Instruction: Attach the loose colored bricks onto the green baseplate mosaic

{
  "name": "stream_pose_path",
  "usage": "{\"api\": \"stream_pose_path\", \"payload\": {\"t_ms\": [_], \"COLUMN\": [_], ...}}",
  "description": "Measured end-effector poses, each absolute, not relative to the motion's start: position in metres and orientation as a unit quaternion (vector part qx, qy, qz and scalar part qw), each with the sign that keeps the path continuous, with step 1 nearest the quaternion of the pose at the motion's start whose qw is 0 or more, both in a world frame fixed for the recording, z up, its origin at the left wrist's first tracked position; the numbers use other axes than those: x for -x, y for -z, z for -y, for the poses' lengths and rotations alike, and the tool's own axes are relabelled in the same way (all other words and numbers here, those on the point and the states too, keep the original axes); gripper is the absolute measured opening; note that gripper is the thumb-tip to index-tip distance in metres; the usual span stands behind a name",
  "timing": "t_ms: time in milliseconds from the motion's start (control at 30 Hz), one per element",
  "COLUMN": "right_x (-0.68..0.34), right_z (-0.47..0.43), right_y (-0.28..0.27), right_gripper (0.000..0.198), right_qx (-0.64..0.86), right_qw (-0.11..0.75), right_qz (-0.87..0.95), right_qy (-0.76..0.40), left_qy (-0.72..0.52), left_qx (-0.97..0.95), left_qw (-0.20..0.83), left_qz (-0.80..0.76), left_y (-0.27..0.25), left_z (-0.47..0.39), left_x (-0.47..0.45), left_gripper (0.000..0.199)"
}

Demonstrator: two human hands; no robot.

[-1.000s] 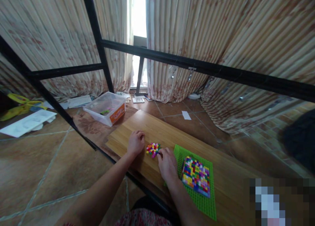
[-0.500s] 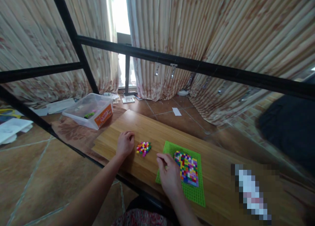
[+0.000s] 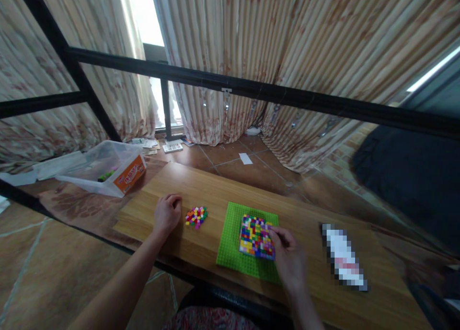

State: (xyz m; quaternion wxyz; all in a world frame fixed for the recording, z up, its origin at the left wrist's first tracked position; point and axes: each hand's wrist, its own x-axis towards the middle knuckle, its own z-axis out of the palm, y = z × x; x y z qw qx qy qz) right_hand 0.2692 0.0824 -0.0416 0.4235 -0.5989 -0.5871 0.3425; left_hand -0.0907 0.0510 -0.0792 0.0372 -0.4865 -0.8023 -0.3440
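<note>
My left hand (image 3: pixel 168 215) rests on the wooden table with its fingers curled in, just left of a small pile of colourful toy bricks (image 3: pixel 196 217). I see nothing in it. A green studded baseplate (image 3: pixel 227 239) lies in the middle of the table. On it stands a tight block of many-coloured small bricks (image 3: pixel 256 236). At the right edge of that block, my right hand (image 3: pixel 290 255) has thumb and forefinger pinched together, touching or nearly touching the bricks. Whatever is between its fingertips is too small to make out.
A clear plastic bin (image 3: pixel 104 169) with an orange label stands on the floor beyond the table's left end. To the right on the table lies a pixelated pale object (image 3: pixel 343 255). A black metal rail (image 3: pixel 201 76) crosses in front of the curtains (image 3: pixel 223 32).
My right hand has gone from the left side of the brick block to its right edge, uncovering the block. My left hand stays beside the pile. The view has turned slightly right.
</note>
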Motion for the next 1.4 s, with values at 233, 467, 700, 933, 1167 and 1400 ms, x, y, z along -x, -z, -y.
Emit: {"api": "stream_pose_path", "payload": {"t_ms": [233, 467, 700, 933, 1167, 1400], "right_x": [-0.274, -0.273, -0.273, -0.272, -0.27, -0.265], "right_z": [-0.113, -0.124, -0.13, -0.131, -0.134, -0.136], "right_y": [0.048, 0.063, 0.069, 0.062, 0.06, 0.06], "right_gripper": [0.028, 0.025, 0.034, 0.044, 0.038, 0.034], "right_qx": [0.553, 0.55, 0.567, 0.553, 0.555, 0.545], "right_qw": [0.42, 0.43, 0.432, 0.398, 0.394, 0.412], "right_qz": [0.643, 0.618, 0.541, 0.519, 0.509, 0.522], "right_qy": [-0.324, -0.361, -0.447, -0.517, -0.527, -0.51], "left_qy": [0.347, 0.347, 0.344, 0.341, 0.339, 0.327], "left_qx": [0.486, 0.486, 0.485, 0.48, 0.489, 0.496], "left_qw": [0.041, 0.044, 0.043, 0.039, 0.036, 0.04], "left_qz": [0.801, 0.801, 0.803, 0.807, 0.803, 0.804], "left_y": [0.081, 0.08, 0.08, 0.079, 0.079, 0.08], "left_z": [-0.052, -0.052, -0.051, -0.052, -0.051, -0.053], "left_x": [0.093, 0.092, 0.091, 0.09, 0.092, 0.097], "left_gripper": [0.025, 0.025, 0.026, 0.025, 0.026, 0.029]}}
